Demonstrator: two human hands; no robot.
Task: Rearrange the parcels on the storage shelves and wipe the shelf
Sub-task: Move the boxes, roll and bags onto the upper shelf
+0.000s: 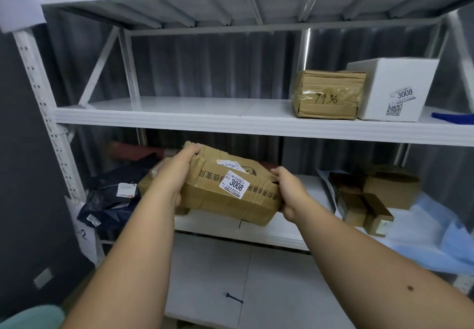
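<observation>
A taped brown cardboard parcel [230,195] with a white "3008" sticker is held tilted in front of the lower shelf [289,234]. My left hand [177,172] grips its left end and my right hand [289,193] grips its right end. On the middle shelf [166,113], at the right, stand a brown box [327,95] marked in pen and a white box [395,90] with a "3008" label. A blue cloth [454,118] lies at the far right of that shelf.
The lower shelf holds dark plastic mailer bags [112,195] at the left, a reddish roll [133,150] behind, and several small brown boxes [372,200] and pale blue bags [436,236] at the right. A white upright post [43,103] stands left. The bottom shelf [230,277] lies below.
</observation>
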